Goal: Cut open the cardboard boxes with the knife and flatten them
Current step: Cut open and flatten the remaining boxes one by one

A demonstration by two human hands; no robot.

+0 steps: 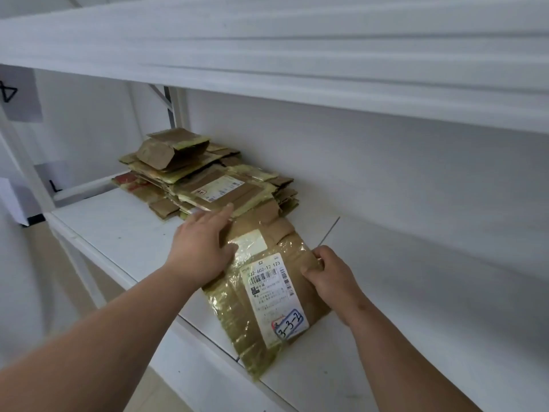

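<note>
- Far left, the stack of flattened boxes [205, 176] sits at the back of the white shelf [118, 230], near the wall: several cartons already done by the look of it, tape and labels showing.
- Moving in, the left hand [202, 248] lies palm-down on the near box's left edge, fingers [221, 212] straight and stretched forward, tips reaching the foot of the stack. It is pressing, not gripping.
- Centre now: the flattened box [267, 292] under both hands lies flat on the shelf, just beside the stack, its near corner overhanging the shelf's front edge. Shiny tape wraps it; the shipping label [273, 295] faces up with a "3-3-2" sticker.
- On the right, the right hand [329, 275] has fingers curled, clamped on the box's right edge with the thumb on top.
- No knife visible anywhere in this view, so cutting looks finished on this one; I'd call the step flattening, nearly complete.
- Next move, as I read it: press the last spring out of the folds, then lift or slide the box up and left onto the stack, squaring its edges so the pile doesn't slip.
</note>
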